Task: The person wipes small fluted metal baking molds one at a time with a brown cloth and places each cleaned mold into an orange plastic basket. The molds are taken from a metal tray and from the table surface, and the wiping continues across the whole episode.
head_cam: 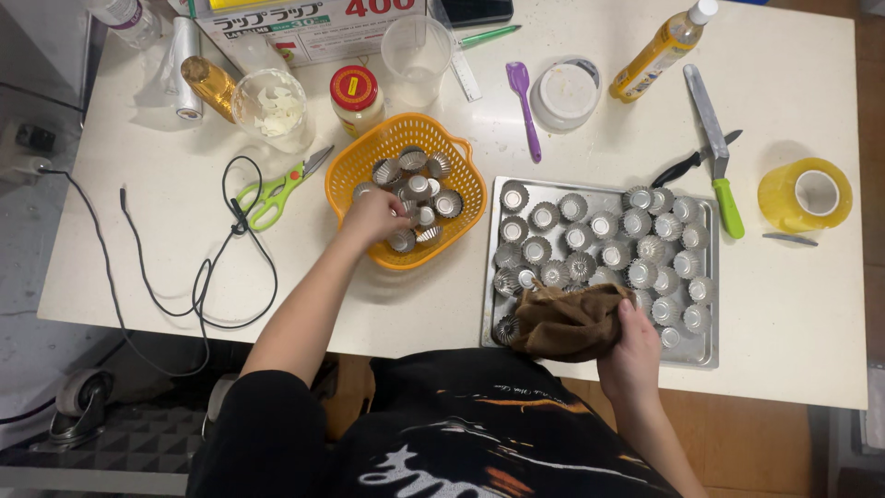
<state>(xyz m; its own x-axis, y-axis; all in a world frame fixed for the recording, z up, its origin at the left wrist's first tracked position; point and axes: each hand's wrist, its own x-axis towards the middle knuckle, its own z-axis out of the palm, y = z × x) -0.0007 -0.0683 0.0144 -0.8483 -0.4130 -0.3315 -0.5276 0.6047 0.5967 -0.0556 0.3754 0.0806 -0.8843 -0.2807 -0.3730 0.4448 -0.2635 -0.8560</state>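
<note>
At the far edge of the white surface point(166, 267) stand a white box point(309, 28) with red and green print, a jar with a red lid and yellow label point(356, 100), and a yellow-labelled bottle point(662, 48). The left hand point(373, 217), arm outstretched, curls its fingers around small fluted metal moulds point(417, 187) inside the orange basket point(358, 166). The right hand point(632, 349) clamps a brown cloth point(567, 318) at the near edge of the mould-filled metal tray point(708, 355).

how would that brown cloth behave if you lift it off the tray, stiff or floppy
Probably floppy: the brown cloth lies crumpled in soft folds under the right hand. Likely light, since it drapes over the small fluted tins on the tray. Unlikely to slip or roll.
</note>
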